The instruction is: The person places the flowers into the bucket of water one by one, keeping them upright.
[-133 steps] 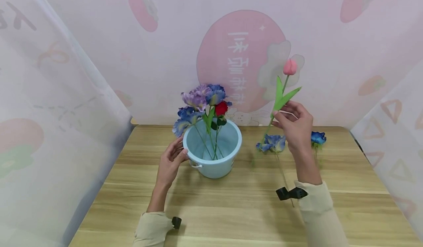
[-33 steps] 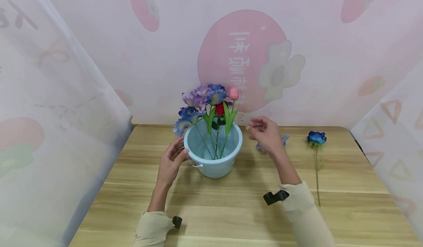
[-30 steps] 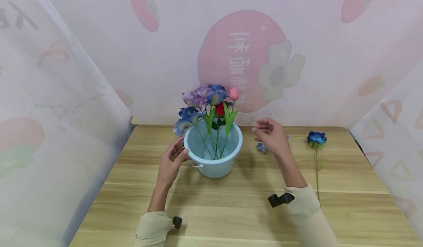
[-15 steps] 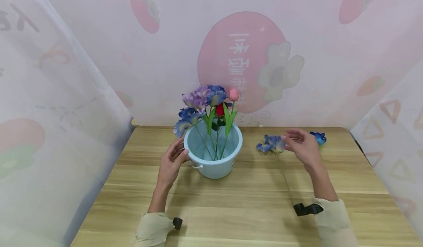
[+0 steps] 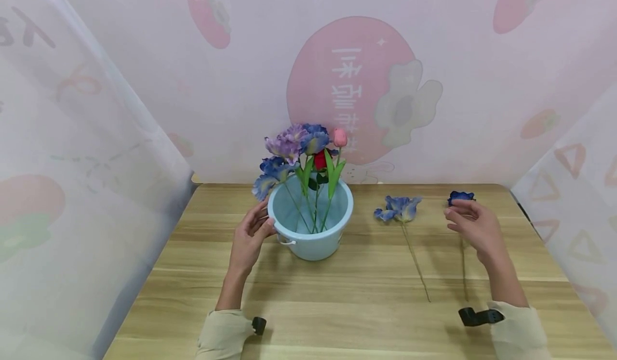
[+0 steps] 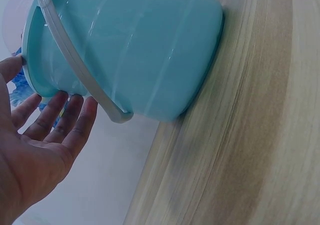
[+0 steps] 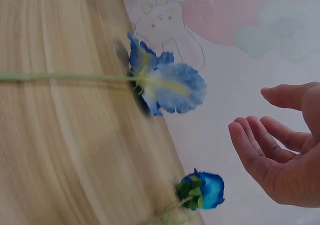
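Note:
A light blue bucket (image 5: 308,245) stands upright, holding purple and blue irises (image 5: 286,144), a red rose (image 5: 320,160) and a pink tulip (image 5: 339,137). My left hand (image 5: 248,237) touches the left of its rim with fingertips and thumb; in the left wrist view the fingers are spread beside the white handle (image 6: 75,60). Off to the right, my right hand (image 5: 474,229) hovers with relaxed fingers and nothing in them. It overlaps a blue rose (image 5: 461,198) lying on the table and covers part of the stem. A blue iris (image 7: 170,85) lies left of that rose.
The wooden table (image 5: 347,306) reaches back to a pale printed curtain (image 5: 241,92), which also hangs at both sides. The long stem (image 5: 418,263) of the loose iris points toward the front.
The pink tulip, earlier held in my right hand, now stands in the bucket. My emptied right hand has moved right, past the loose iris to the blue rose. The left hand stays put.

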Demonstrator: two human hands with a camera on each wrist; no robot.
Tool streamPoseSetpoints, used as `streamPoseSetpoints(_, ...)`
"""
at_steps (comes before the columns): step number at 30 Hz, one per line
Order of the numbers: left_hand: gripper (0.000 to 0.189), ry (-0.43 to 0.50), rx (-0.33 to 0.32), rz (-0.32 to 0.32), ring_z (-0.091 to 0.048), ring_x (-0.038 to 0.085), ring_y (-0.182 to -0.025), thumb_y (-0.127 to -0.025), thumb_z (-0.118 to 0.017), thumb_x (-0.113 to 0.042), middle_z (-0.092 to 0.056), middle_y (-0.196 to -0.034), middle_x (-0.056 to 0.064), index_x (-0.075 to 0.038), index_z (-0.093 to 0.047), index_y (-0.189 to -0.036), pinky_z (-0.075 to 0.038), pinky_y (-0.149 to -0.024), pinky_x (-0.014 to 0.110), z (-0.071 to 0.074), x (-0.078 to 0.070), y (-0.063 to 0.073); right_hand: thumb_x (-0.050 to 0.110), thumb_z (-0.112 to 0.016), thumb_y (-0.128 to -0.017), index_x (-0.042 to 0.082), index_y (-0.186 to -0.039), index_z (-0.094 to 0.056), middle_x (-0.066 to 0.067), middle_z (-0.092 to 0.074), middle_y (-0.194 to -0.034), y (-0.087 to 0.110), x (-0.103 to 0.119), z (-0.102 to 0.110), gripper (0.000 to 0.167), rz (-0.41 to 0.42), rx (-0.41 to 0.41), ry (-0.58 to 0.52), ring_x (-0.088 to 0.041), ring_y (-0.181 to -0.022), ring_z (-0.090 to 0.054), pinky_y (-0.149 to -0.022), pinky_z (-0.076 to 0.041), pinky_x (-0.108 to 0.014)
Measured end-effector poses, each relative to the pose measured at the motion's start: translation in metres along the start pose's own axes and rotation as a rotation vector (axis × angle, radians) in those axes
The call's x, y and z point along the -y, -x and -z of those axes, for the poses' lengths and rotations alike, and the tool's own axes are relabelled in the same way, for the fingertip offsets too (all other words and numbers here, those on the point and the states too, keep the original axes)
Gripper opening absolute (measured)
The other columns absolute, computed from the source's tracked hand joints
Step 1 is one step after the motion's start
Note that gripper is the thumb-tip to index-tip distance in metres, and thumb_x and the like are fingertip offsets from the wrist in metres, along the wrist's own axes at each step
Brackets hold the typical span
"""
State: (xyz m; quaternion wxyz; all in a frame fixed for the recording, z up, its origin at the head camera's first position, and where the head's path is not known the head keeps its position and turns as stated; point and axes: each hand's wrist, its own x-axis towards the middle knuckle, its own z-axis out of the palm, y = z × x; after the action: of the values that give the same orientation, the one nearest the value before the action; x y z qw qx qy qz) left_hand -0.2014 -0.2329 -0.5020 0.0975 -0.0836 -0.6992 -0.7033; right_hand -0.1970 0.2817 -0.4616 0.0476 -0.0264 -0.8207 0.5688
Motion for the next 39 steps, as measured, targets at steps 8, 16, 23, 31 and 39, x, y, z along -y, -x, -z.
streamPoseSetpoints(8,0.055,0.009,0.003,-0.011,-0.071,0.018,-0.119,-0.106,-0.068,-0.009,-0.061,-0.147,0.029,-0.005,-0.052,-0.158,-0.068,-0.088,0.027,0.001,0.001,-0.001,0.026,-0.069,-0.107,-0.008,-0.15,-0.047,0.028,-0.064,-0.102,0.005,-0.018,0.017,0.059,-0.058,-0.034,-0.018,0.008,-0.089,-0.07,-0.082,-0.066,-0.017)
streamPoseSetpoints(16,0.053,0.017,0.0,-0.018,-0.071,0.021,-0.121,-0.106,-0.067,-0.009,-0.061,-0.146,0.028,-0.006,-0.052,-0.157,-0.068,-0.088,0.028,0.002,0.003,-0.001,0.033,-0.067,-0.108,-0.011,-0.156,-0.043,0.028,-0.062,-0.102,0.006,-0.03,0.025,0.069,-0.107,-0.058,0.058,0.011,-0.088,-0.068,-0.081,-0.065,-0.016)
streamPoseSetpoints(23,0.054,0.019,0.0,-0.009,-0.072,0.018,-0.12,-0.106,-0.067,-0.008,-0.06,-0.147,0.029,-0.005,-0.051,-0.158,-0.069,-0.09,0.031,0.004,0.001,0.0,0.03,-0.068,-0.108,-0.015,-0.153,-0.045,0.029,-0.061,-0.098,0.005,-0.042,0.03,0.068,-0.114,-0.043,0.07,0.012,-0.088,-0.067,-0.081,-0.066,-0.017)
streamPoseSetpoints(31,0.054,0.002,0.002,-0.011,-0.071,0.021,-0.122,-0.106,-0.067,-0.009,-0.06,-0.147,0.029,-0.005,-0.051,-0.158,-0.068,-0.09,0.032,0.003,0.001,0.0,0.031,-0.069,-0.107,-0.015,-0.151,-0.048,-0.002,-0.073,-0.116,-0.002,-0.061,0.039,0.068,-0.149,0.001,0.134,0.009,-0.088,-0.069,-0.08,-0.067,-0.02)
streamPoseSetpoints(39,0.054,0.016,0.008,-0.012,-0.071,0.024,-0.122,-0.106,-0.066,-0.007,-0.06,-0.146,0.03,-0.003,-0.051,-0.158,-0.068,-0.088,0.027,0.0,0.001,0.001,0.032,-0.072,-0.105,-0.012,-0.151,-0.051,-0.036,-0.063,-0.143,-0.01,-0.079,0.041,0.067,-0.19,0.053,0.26,0.012,-0.084,-0.066,-0.075,-0.066,-0.02)
